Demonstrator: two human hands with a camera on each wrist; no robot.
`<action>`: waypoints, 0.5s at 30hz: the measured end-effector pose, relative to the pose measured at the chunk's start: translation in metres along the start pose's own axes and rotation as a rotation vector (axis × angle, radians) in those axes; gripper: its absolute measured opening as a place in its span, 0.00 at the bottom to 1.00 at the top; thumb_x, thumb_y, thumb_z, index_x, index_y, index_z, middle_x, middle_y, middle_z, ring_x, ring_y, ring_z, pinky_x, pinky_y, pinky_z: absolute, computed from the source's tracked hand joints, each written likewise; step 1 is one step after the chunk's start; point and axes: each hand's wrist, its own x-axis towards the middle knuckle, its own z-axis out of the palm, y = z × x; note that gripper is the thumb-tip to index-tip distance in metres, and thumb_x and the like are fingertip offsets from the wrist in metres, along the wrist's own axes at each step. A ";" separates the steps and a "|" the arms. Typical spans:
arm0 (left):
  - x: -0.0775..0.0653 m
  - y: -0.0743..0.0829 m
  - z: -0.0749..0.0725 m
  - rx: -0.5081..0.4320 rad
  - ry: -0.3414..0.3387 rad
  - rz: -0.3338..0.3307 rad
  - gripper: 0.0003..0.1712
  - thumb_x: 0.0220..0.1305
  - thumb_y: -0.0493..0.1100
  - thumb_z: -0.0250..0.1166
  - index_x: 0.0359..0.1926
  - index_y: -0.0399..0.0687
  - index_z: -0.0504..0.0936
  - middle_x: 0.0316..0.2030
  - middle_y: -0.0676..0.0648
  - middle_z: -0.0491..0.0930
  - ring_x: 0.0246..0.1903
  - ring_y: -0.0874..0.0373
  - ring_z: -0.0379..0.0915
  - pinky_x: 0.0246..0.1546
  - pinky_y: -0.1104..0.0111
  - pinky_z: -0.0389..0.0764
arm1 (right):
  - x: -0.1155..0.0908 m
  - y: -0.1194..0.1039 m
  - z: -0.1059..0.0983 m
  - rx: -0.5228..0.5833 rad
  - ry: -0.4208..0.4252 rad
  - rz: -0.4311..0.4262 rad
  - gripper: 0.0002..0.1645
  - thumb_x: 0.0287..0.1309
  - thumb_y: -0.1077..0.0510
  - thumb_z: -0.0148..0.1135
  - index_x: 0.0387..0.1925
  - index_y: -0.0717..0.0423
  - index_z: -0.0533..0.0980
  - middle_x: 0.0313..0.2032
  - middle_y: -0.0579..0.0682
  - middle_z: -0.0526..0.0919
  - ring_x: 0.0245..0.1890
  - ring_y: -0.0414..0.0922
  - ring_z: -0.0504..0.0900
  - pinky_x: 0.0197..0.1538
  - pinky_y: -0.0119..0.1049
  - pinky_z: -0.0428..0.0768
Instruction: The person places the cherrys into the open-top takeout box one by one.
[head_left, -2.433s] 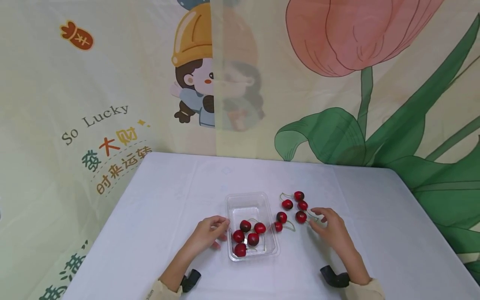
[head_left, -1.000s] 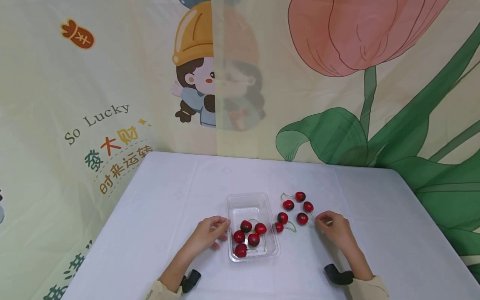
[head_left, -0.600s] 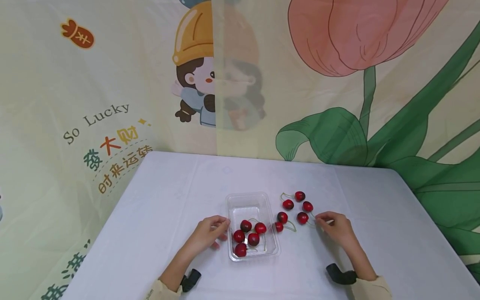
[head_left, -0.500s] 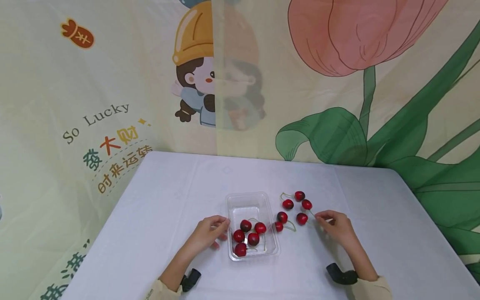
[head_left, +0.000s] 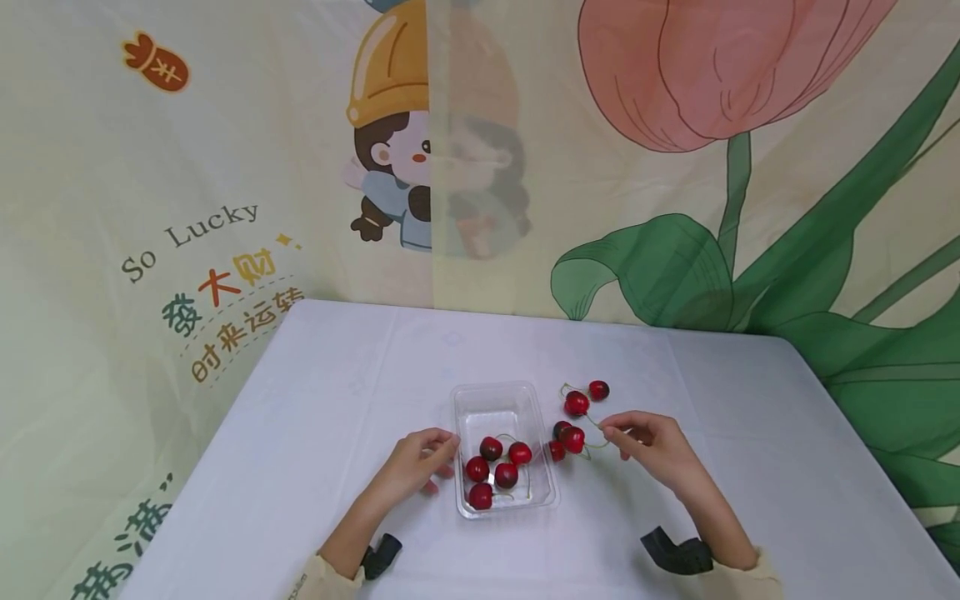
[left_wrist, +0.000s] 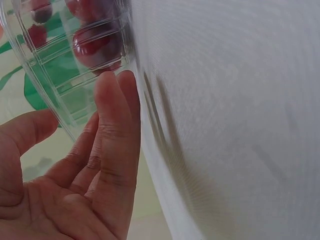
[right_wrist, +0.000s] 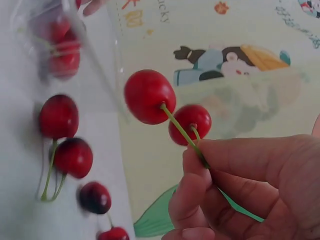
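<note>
My right hand (head_left: 651,446) pinches the green stems of two red cherries between thumb and fingertips. In the right wrist view one held cherry (right_wrist: 150,96) hangs in front of the other (right_wrist: 192,122). A clear plastic container (head_left: 489,393) with several cherries (head_left: 506,475) inside stands on the table. My left hand (head_left: 416,458) is at its left side, fingers fairly straight. In the left wrist view the thumb (left_wrist: 37,127) meets the rim and the fingertips (left_wrist: 111,90) lie against the outer wall.
Between the container and the right hand, more cherries lie on the white tablecloth (head_left: 360,375): a stemmed pair (right_wrist: 59,116) close to the container and a dark one (head_left: 598,390) farther back. A printed curtain (head_left: 300,125) hangs behind the table.
My right hand has drawn two cherries by their stems off the right side of the group and moved them left, over the other loose cherries. The left hand stays at the container.
</note>
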 end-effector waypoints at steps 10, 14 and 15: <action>0.000 0.000 0.000 0.008 0.000 0.000 0.22 0.72 0.49 0.57 0.54 0.34 0.77 0.35 0.45 0.84 0.30 0.56 0.81 0.25 0.64 0.83 | 0.001 -0.024 0.023 0.042 -0.167 -0.167 0.13 0.62 0.60 0.65 0.44 0.65 0.81 0.36 0.56 0.84 0.26 0.43 0.76 0.30 0.33 0.81; 0.000 0.001 -0.001 0.010 -0.001 -0.002 0.22 0.72 0.49 0.57 0.54 0.34 0.77 0.35 0.45 0.84 0.30 0.55 0.81 0.25 0.64 0.84 | 0.001 -0.029 0.034 0.028 -0.229 -0.227 0.10 0.61 0.60 0.65 0.42 0.63 0.81 0.35 0.54 0.84 0.25 0.41 0.76 0.28 0.31 0.80; 0.000 0.001 -0.001 0.010 -0.003 -0.003 0.22 0.72 0.49 0.57 0.54 0.34 0.77 0.35 0.45 0.84 0.31 0.55 0.81 0.25 0.64 0.84 | 0.001 -0.030 0.036 0.024 -0.239 -0.238 0.10 0.61 0.61 0.65 0.41 0.63 0.82 0.34 0.53 0.83 0.25 0.40 0.75 0.28 0.31 0.79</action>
